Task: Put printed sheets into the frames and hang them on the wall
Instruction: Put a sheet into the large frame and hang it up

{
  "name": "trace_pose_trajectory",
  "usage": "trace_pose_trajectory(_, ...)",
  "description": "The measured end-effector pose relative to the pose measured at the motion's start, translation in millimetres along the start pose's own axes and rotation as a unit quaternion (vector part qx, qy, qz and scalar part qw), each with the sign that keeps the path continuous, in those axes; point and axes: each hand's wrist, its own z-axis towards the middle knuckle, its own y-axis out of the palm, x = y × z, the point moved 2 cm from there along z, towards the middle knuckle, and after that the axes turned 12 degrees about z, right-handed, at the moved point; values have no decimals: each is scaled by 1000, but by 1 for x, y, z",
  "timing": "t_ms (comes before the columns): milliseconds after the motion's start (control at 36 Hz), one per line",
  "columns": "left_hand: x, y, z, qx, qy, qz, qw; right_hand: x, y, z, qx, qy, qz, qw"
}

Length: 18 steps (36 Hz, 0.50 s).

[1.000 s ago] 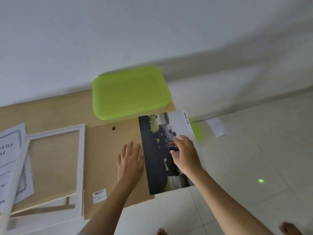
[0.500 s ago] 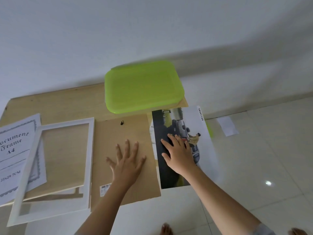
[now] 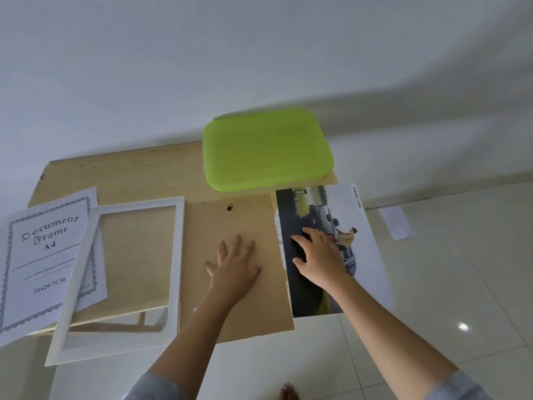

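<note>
A brown frame backing board (image 3: 242, 226) with a small black hanger lies on the low wooden table (image 3: 124, 174). My left hand (image 3: 235, 267) presses flat on it, fingers spread. To its right lies a printed car sheet (image 3: 323, 209), half off the table edge. My right hand (image 3: 320, 255) rests flat on that sheet, fingers straight. A white empty frame (image 3: 178, 249) lies left of the board. Under the frame's left side sits a "Document Frame A4" insert sheet (image 3: 43, 255).
A lime-green plastic tray (image 3: 265, 148) lies upside down at the table's back right corner, near the white wall. A small white paper slip (image 3: 396, 222) lies on the tiled floor to the right. Toes (image 3: 288, 392) show at the bottom edge.
My right hand slid toward the sheet's left, dark part and the sheet shifted slightly. My left hand spread flat on the backing board. The camera view panned left.
</note>
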Motion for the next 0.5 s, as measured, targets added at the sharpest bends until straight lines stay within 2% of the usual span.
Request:
trace_pose_trajectory(83,-15,-11,-4,8,21,-36,999,-17,-5,1,2,13,4,1000)
trace_pose_trajectory(194,-52,-29,-13,73,20,-96,992,-64,-7,4,21,-5,35,999)
trace_pose_trajectory(278,-96,-43,-22,113,11,-93,989,-116,-1,10,18,-29,71,997)
trace_pose_trajectory(500,-271,-58,-52,192,-111,-109,969,-283,62,31,-2,-88,117,989)
